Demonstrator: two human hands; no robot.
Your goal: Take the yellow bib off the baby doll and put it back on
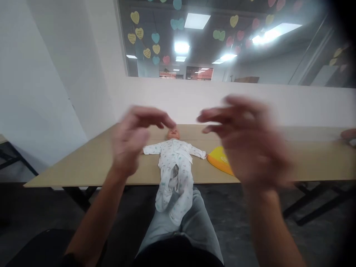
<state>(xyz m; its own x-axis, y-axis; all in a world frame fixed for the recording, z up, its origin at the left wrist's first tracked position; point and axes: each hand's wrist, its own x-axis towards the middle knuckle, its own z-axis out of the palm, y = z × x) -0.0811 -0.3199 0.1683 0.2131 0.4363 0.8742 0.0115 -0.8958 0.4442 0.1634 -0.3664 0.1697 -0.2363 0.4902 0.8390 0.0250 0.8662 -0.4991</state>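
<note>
Both hands are up in front of the camera and blurred. The left hand (pixel 133 139) hangs over the doll's right shoulder with fingers curled loosely, holding nothing. The right hand (pixel 247 142) floats higher and wider, fingers spread and bent, empty as well. Neither touches anything.

The doll (pixel 174 163) lies face up on the tabletop (pixel 83 163), head away from the person, arms flung out sideways, in a white printed sleepsuit. Its legs hang off the near edge and rest on the person's knee (pixel 191 218). Just beside its left arm sits a yellow pad (pixel 219 160), partly hidden behind the right hand.

As I read it, the hands are coming in toward the doll. Doing that well means slowing down, bringing both hands low, and supporting the torso before the dangling legs slide further off the edge.

No brand or label can be read. The paper hearts (pixel 143 35) on the window carry marks too small to make out.
</note>
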